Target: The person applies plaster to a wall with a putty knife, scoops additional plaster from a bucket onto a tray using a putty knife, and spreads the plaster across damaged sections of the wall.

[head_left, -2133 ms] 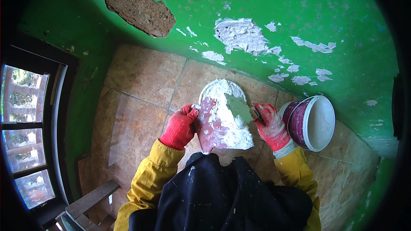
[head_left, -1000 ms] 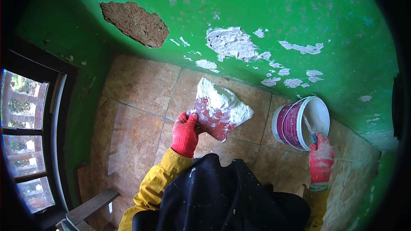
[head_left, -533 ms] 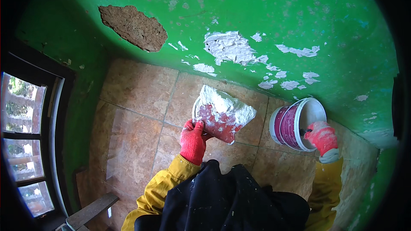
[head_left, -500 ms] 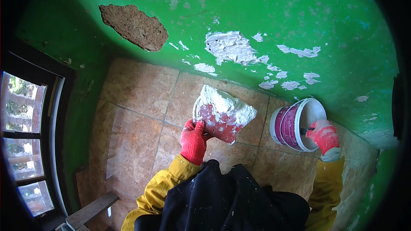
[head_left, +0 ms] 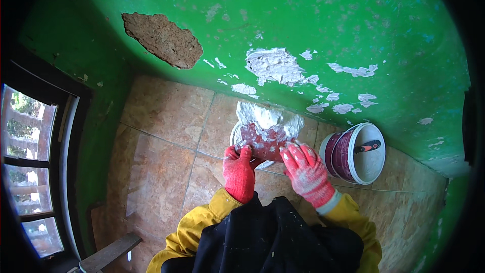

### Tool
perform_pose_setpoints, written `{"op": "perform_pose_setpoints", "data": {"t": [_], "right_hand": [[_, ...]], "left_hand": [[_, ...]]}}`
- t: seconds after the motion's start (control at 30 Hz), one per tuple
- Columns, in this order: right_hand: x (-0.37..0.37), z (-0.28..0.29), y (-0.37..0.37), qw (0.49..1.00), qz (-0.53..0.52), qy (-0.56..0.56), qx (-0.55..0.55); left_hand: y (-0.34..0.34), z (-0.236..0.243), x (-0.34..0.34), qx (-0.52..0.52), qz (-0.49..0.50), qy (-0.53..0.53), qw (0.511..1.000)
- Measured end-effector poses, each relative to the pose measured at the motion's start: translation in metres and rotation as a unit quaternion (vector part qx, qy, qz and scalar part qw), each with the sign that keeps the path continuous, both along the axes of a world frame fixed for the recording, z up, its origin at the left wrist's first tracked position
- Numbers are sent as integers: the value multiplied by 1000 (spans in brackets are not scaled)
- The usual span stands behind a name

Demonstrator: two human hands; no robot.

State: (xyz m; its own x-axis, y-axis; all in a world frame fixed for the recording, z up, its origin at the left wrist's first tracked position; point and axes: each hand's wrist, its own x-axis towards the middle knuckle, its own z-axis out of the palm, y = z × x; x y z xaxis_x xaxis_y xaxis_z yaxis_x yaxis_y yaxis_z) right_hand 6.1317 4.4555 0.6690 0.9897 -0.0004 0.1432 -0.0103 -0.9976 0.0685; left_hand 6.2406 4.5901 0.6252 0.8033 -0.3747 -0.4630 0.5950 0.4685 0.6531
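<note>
My left hand (head_left: 239, 174), in a red glove, pinches the left edge of a red plastic spreader (head_left: 262, 149). My right hand (head_left: 307, 174), gloved in red with white smears, grips the right edge of the same spreader. White filler paste (head_left: 269, 120) lies thick along its far side. A pale round rim (head_left: 234, 135) shows behind the spreader's left edge; most of it is hidden. To the right of my right hand stands a maroon and white bucket (head_left: 339, 157), tilted in view. A tool with a black and orange handle (head_left: 368, 146) rests inside it.
The green wall (head_left: 222, 35) ahead has white filler patches (head_left: 275, 66) and a bare brown hole (head_left: 164, 40). Brown tiles (head_left: 156, 162) cover the floor. A barred window (head_left: 30, 162) is at left, with a wooden plank (head_left: 111, 254) near the lower left.
My right hand has let go of the tool in the bucket and moved left onto the spreader. The tool stays in the bucket. My left hand keeps its hold.
</note>
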Motion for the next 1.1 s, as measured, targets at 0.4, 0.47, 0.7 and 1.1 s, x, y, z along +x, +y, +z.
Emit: {"op": "perform_pose_setpoints", "data": {"t": [0.4,0.47,0.7,1.1], "right_hand": [[64,25,2,988,55,-144,-32],[74,29,-3,987,64,-145,-20],[107,29,-3,974,79,-214,9],[165,34,3,963,8,-224,150]], "left_hand": [[-12,60,24,-1,28,-75,997],[-14,68,31,-8,34,-67,997],[-15,79,55,-21,48,-77,996],[68,-74,31,303,-52,34,951]]}}
